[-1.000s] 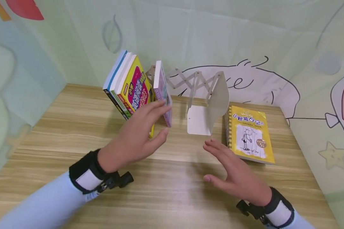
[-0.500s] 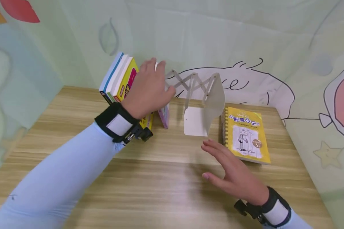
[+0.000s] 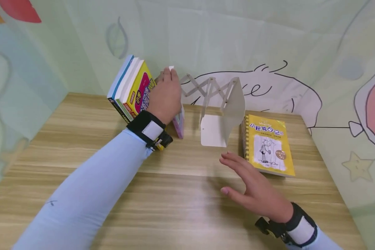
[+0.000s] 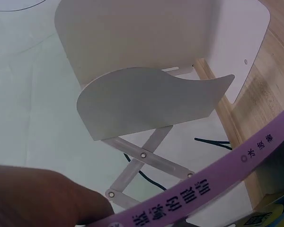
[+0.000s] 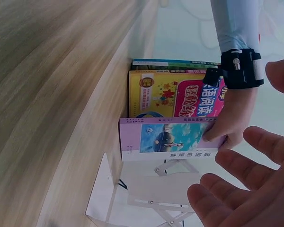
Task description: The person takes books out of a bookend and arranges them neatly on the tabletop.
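Observation:
My left hand point(image 3: 165, 99) grips a thin purple book point(image 5: 131, 142) near its top. In the right wrist view the thumb lies on its cover, while the other fingers are partly hidden behind it. The book stands upright, its purple spine point(image 4: 175, 201) showing in the left wrist view. Just left of it lean several books, with a yellow and pink workbook point(image 3: 139, 85) outermost. An expandable white metal bookend point(image 3: 235, 104) with crossed slats stands to the right. Over the table my right hand point(image 3: 257, 194) hovers with extended fingers, holding nothing.
A yellow comic-covered book point(image 3: 270, 147) lies flat, apparently on another, at the right of the wooden table point(image 3: 181, 205). Behind the table hangs a printed cloth backdrop point(image 3: 206, 38). Both wrists wear black straps with small cameras.
My left hand has reached up and away from beside the books to the top of the purple book and now holds it. The right hand stays nearly still.

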`<state>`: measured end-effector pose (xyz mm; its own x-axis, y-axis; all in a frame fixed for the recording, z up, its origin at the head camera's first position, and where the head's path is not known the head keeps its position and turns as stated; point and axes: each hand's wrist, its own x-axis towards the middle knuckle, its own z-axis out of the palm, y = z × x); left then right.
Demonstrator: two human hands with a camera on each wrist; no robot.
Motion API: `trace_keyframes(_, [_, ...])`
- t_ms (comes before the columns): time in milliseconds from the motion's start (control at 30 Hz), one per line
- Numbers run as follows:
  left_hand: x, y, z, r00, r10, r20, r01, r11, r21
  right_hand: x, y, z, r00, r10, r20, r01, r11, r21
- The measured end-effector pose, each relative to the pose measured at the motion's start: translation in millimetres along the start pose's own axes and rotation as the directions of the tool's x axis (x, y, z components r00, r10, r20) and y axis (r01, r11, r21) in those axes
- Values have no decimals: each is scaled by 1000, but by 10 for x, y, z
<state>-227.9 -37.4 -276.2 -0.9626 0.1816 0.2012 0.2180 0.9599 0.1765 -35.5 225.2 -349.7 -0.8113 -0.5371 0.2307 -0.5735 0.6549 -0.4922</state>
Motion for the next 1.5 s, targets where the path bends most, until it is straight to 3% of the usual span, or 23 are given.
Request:
trace_keyframes(667, [-71, 35, 10, 999, 16, -45, -16, 1000, -2, -7, 3, 48, 998, 55, 43, -56, 998, 17])
trace_keyframes(1500, [-166, 164, 42, 986, 149, -78, -144, 987, 65, -10, -7, 51, 995, 81, 62, -83, 996, 31])
